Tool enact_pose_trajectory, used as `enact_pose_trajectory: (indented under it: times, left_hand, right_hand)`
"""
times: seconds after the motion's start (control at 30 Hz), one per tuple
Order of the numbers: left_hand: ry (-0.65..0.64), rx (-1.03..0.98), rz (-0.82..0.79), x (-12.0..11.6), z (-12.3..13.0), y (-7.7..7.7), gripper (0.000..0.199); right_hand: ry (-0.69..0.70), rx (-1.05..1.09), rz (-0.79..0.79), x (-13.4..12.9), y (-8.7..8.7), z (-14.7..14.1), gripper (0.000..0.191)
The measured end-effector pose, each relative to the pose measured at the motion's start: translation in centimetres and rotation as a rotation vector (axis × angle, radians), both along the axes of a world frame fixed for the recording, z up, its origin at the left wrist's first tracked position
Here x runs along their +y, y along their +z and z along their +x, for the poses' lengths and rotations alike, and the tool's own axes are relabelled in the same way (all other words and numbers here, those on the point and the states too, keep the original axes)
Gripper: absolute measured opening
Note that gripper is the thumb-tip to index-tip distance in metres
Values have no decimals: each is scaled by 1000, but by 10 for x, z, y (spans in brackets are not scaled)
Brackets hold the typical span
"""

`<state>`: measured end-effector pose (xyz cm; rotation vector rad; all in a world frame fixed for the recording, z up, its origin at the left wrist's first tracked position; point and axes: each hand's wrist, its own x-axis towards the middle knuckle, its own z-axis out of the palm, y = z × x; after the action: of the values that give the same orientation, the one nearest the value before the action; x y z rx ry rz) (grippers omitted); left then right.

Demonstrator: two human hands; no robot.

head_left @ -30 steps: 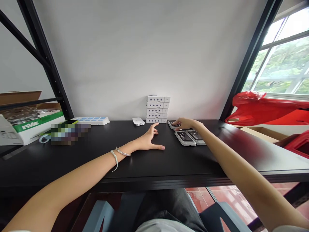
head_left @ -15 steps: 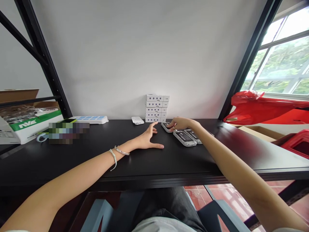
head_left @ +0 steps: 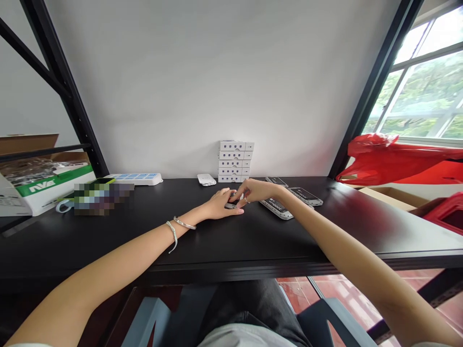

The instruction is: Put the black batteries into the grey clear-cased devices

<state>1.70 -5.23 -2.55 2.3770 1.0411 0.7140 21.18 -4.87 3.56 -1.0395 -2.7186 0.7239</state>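
My left hand [head_left: 220, 205] curls around a small phone [head_left: 230, 206] with its back open, low over the black table, its thumb along the near edge. From the right, my right hand [head_left: 253, 191] has its fingertips on the same phone. Most of that phone is hidden by my fingers. Right of the hands lie more open-backed phones with black batteries and pale frames: one near my right wrist [head_left: 276, 209], a second phone [head_left: 306, 195] farther right, and a third phone [head_left: 277, 181] behind. My right forearm partly covers this group.
Against the wall stands a stack of white boxes [head_left: 235, 161], with thin white pieces [head_left: 206, 180] to its left. Farther left are a white power strip [head_left: 139, 179], a blurred-out patch and an open carton [head_left: 43, 188]. A red plastic bag [head_left: 394, 161] hangs at the right.
My right hand has moved left with a phone from the group to my left hand. My left hand, spread open before, has closed around it.
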Motion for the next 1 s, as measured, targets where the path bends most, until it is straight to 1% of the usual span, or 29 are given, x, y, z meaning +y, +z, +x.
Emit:
enact_pose_trajectory:
  times: [0.03, 0.1, 0.17, 0.23, 0.3, 0.4, 0.53, 0.6, 0.7, 0.8, 0.9, 1.0]
  left_hand:
    - [-17, 59, 10, 2, -2, 4, 76]
    - [-48, 168, 12, 6, -7, 11, 75]
    - [-72, 193, -2, 10, -12, 14, 80]
    - [-65, 179, -10, 12, -15, 14, 89]
    - [-49, 178, -16, 12, -16, 14, 97]
    - [-50, 228, -39, 8, -17, 15, 100]
    - [-93, 265, -89, 1, -19, 21, 101]
    - [-71, 243, -87, -2, -18, 22, 100]
    - [29, 205, -36, -7, -12, 18, 101]
    - [106, 226, -15, -12, -5, 16, 109]
    - [142, 265, -24, -14, -3, 17, 117]
    - [137, 277, -24, -12, -3, 18, 122]
  right_hand:
    - [-6, 35, 11, 2, -2, 0, 40]
    - [-51, 103, 62, 7, -8, 1, 44]
    - [-126, 129, 121, 12, -14, 2, 50]
    - [-182, 101, 151, 14, -17, 2, 55]
    - [-192, 48, 138, 13, -17, 2, 57]
    - [-156, 3, 129, 11, -13, 3, 50]
    - [-75, 48, 158, 8, -10, 3, 32]
    - [-74, 46, 160, 6, -11, -1, 28]
    - [-175, 2, 209, 2, -15, -12, 29]
    - [-259, -77, 281, 2, -22, -23, 30]
    - [-302, -103, 313, 7, -30, -29, 32]
    - [-342, -113, 335, 12, -35, -29, 33]
